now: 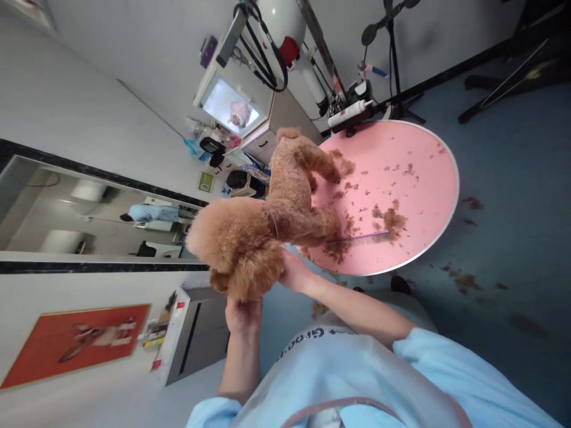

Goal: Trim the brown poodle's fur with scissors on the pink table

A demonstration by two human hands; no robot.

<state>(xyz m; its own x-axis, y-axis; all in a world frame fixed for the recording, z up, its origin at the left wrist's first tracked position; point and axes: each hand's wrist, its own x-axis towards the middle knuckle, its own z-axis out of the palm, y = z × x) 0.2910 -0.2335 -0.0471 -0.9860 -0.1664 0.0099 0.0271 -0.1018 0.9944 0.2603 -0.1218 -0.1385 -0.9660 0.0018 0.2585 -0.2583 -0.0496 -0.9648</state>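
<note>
A curly apricot poodle-type dog [289, 178] stands on the round pink grooming table [414, 172]. My left hand [243, 312] holds the dog's fluffy head [232, 244] from its lower side, fingers closed into the fur and partly hidden. At the side of the head near the neck is my right hand [294, 270], its fingers also curled into the fur with the tips hidden. A metal comb [363, 239] with a purple spine lies on the table by the dog's front legs. Clumps of cut hair [395, 220] are scattered around it.
A white bottle [350, 113] sits in a holder at the table's edge, beside a metal post [323, 44]. Beyond the dog stand drawers [263, 142] and a lit case [229, 104] with a pale, furry-looking shape inside. A mirror [102, 208] reflects a blue-clothed person. Hair litters the floor [491, 238].
</note>
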